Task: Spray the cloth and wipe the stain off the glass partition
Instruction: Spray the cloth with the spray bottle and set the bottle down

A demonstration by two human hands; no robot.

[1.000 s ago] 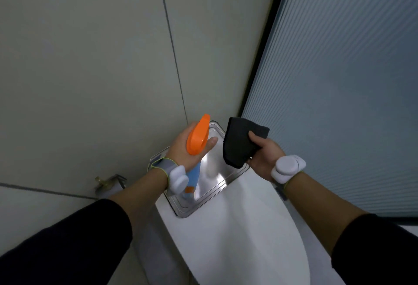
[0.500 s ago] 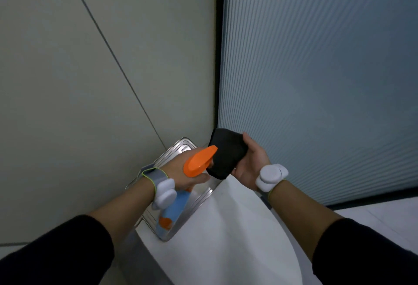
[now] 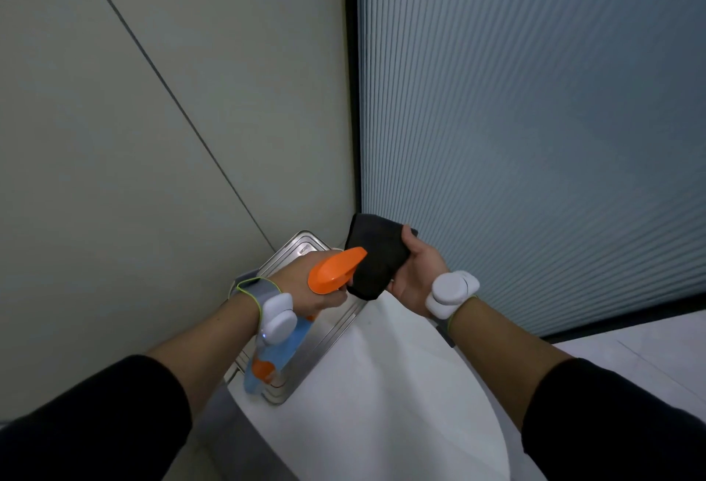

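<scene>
My left hand (image 3: 305, 286) wraps the spray bottle (image 3: 336, 270), its orange nozzle pointing right, almost touching the black cloth (image 3: 376, 255). My right hand (image 3: 416, 274) pinches this cloth just beside the nozzle, with the glass partition (image 3: 535, 118) behind it.

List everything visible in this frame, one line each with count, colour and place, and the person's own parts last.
spray bottle: 1, orange head, blue body, in the left hand, nozzle at the cloth
cloth: 1, black, bunched in the right hand
metal tray: 1, silver, in the corner under the bottle
white surface: 1, white, below the hands
glass partition: 1, blue-grey, ribbed, right
wall: 1, beige panels, left
wrist devices: 2, white, one per wrist
left hand: 1, gripping the bottle
right hand: 1, holding the cloth
</scene>
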